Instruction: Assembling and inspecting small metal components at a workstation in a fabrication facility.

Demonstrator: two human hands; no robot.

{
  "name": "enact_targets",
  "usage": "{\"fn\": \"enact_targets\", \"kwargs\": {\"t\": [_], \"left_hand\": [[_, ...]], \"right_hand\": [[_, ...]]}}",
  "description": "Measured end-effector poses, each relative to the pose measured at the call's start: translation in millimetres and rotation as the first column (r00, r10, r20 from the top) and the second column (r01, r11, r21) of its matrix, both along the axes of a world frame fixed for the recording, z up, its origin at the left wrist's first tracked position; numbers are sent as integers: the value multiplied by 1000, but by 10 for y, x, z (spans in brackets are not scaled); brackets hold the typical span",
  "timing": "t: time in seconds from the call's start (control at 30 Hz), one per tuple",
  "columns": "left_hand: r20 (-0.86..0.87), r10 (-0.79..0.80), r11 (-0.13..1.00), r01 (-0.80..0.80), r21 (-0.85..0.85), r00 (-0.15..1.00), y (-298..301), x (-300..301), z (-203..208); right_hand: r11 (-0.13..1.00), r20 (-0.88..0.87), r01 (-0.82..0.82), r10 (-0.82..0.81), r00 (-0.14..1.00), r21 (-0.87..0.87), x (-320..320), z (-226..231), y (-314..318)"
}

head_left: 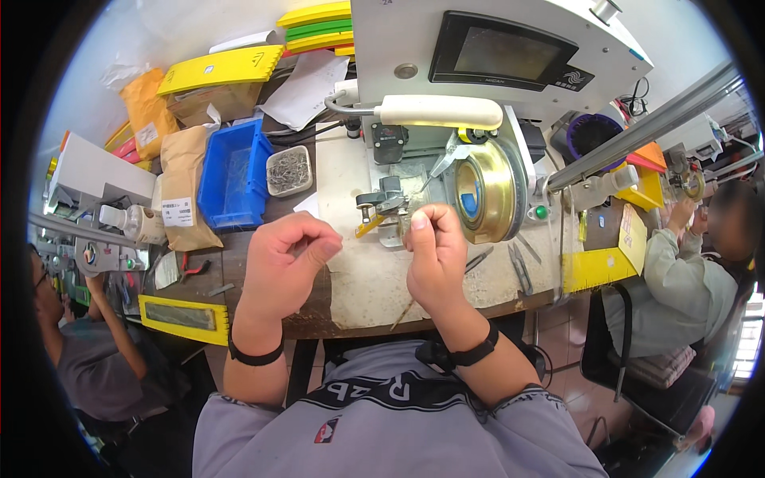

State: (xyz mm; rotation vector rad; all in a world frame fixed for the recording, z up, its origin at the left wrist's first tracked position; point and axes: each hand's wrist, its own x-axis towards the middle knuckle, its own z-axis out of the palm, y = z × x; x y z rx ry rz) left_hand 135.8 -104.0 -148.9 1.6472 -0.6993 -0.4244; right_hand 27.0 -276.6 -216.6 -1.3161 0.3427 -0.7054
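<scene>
My left hand (pixel 288 259) is raised over the near part of the bench, its fingers curled in and the thumb against them. Whatever sits in that pinch, if anything, is too small to make out. My right hand (pixel 437 256) is closed too, thumb on the bent forefinger, just in front of a small metal fixture (pixel 390 195) with a yellow lever (pixel 370 226). Any thing between its fingertips is hidden or too fine to see. Right of this hand stands a brass-coloured wheel (pixel 483 195) on the machine, with a blue patch inside its rim.
A white machine with a dark screen (pixel 506 54) rises behind. Left lie a blue bin (pixel 237 175), a dish of small metal parts (pixel 288 171) and red-handled pliers (pixel 194 269). Tweezers (pixel 520 269) rest at right by a green button (pixel 542 213). People sit on both sides.
</scene>
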Motion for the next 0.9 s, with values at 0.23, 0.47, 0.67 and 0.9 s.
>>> {"fn": "enact_targets", "kwargs": {"t": [0.23,0.47,0.67,0.9], "left_hand": [[201,-268,962,249,111,942,44,-22,142],[177,-200,958,154,242,964,26,39,-15],[60,-205,941,180,285,977,67,117,-105],[104,7,970,-32,242,995,-184,166,-509]], "right_hand": [[998,44,9,-11,999,55,147,33,-82],[996,72,33,-39,997,86,183,3,-85],[995,35,43,-47,998,94,181,12,-64],[986,75,38,-50,996,163,191,-1,-38]]}}
